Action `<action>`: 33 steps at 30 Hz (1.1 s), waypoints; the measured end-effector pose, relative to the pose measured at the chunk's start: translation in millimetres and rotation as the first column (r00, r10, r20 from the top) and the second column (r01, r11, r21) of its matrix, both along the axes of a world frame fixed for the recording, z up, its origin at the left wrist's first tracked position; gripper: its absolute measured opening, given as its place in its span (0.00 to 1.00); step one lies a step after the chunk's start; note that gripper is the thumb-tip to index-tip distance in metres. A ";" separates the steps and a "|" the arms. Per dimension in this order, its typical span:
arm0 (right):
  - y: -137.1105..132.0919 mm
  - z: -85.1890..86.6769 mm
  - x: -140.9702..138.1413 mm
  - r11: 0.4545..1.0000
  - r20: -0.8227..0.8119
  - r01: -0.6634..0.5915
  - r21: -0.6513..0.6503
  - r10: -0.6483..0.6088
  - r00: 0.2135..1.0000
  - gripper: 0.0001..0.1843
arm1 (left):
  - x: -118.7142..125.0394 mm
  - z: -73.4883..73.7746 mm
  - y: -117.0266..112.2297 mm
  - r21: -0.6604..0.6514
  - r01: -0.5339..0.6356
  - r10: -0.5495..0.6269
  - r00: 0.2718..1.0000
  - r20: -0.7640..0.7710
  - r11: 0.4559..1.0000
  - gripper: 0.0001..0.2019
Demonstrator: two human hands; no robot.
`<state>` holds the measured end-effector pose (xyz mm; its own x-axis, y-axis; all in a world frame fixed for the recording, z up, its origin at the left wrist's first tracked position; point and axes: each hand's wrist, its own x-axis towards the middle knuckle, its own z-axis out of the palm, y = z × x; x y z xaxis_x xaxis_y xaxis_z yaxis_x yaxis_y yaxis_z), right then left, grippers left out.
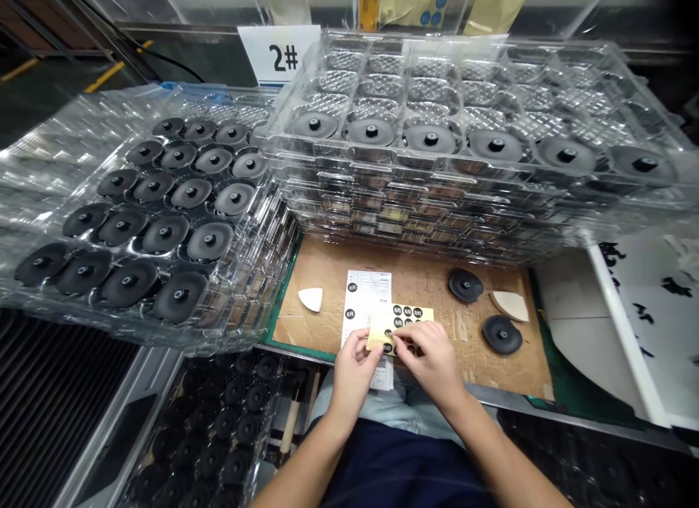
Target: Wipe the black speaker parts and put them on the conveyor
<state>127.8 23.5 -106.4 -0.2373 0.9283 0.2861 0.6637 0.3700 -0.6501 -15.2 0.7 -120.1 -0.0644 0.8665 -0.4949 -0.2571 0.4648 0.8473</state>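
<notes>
My left hand (354,364) pinches the near left corner of a small yellow sticker sheet (407,319) that carries several round black labels. My right hand (429,355) has its fingertips closed on one of the black labels at the sheet's near edge. Under the yellow sheet lies a long white backing strip (368,290) with two black round labels on its left side. Both hands are at the front edge of the brown work board (415,279).
Two black round discs (465,284) (501,334) and two white wedge pieces (311,298) (510,305) lie on the board. A stack of clear trays (470,173) holding discs stands behind, another tray stack (142,224) at left, more discs (218,428) below.
</notes>
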 end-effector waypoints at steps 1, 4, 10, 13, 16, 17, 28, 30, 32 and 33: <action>-0.5 1.9 0.3 1.000 -0.021 0.018 -0.010 -0.018 1.000 0.03 | -0.1 -0.4 0.1 -0.001 -0.001 0.001 1.000 -0.003 1.000 0.13; -3.7 9.3 -0.6 0.999 -0.071 0.022 -0.026 -0.023 0.997 0.03 | 0.2 -1.5 0.5 -0.003 -0.005 0.005 1.000 -0.006 1.000 0.12; -12.8 12.3 -11.6 0.985 -0.080 -0.164 -0.053 0.159 0.984 0.05 | 0.8 -0.9 1.2 0.014 -0.014 0.014 1.000 0.005 1.000 0.12; -11.5 7.5 -14.3 0.975 -0.091 -0.199 -0.098 0.190 0.978 0.07 | 0.2 0.4 0.8 0.016 -0.010 0.010 1.000 0.006 1.000 0.13; -7.0 3.7 -14.7 0.972 -0.088 -0.184 -0.148 0.173 0.981 0.07 | -0.2 1.0 0.4 0.021 -0.001 0.001 1.000 0.000 1.000 0.13; -5.7 3.0 -14.7 0.971 -0.086 -0.177 -0.160 0.165 0.982 0.07 | -0.2 0.8 0.4 0.024 0.001 -0.001 1.000 -0.006 1.000 0.13; 28.3 27.2 -20.3 0.955 -0.099 -0.100 -0.278 0.075 0.992 0.04 | -1.1 -0.4 -15.8 0.147 0.240 -0.196 0.944 -0.267 0.960 0.06; 37.9 25.8 -32.4 0.925 -0.062 -0.144 -0.352 0.131 0.989 0.05 | -0.3 2.1 -22.7 0.183 0.317 -0.244 0.910 -0.336 0.931 0.07; 42.7 20.1 -46.5 0.885 -0.024 -0.179 -0.430 0.187 0.982 0.07 | 1.4 4.0 -28.6 0.217 0.381 -0.281 0.880 -0.383 0.899 0.09; 43.2 16.5 -53.1 0.868 -0.005 -0.184 -0.462 0.205 0.979 0.07 | 2.6 4.5 -30.9 0.230 0.408 -0.297 0.867 -0.399 0.883 0.09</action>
